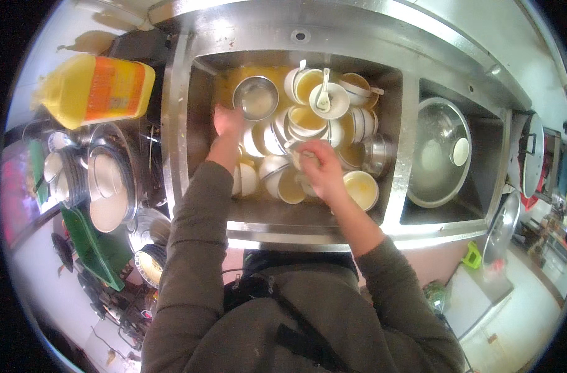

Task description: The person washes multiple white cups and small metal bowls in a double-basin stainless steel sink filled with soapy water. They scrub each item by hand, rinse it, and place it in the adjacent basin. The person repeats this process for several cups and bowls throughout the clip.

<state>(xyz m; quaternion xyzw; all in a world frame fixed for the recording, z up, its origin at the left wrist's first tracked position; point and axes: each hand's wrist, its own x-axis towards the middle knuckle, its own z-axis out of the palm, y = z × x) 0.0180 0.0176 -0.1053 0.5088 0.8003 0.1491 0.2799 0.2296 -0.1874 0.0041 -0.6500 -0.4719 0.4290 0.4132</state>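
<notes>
In the left part of the sink, my left hand (228,120) is closed at the lower left edge of a round metal bowl (256,97); its fingers are partly hidden. My right hand (321,166) is bent over the middle of the dish pile, fingers pinched together on something pale that I cannot make out. Around it lie several white bowls (290,188), some tilted, in yellowish water. A white bowl (337,106) on top of the pile carries a white spoon (323,91). Another white bowl (361,189) lies just right of my right wrist.
A metal divider (400,146) separates this sink from a second basin, where a large metal bowl (437,155) holds a small white dish (460,151). At the left stand a yellow jug (100,90) and stacked plates (106,177). Metal pots (377,154) sit at the sink's right wall.
</notes>
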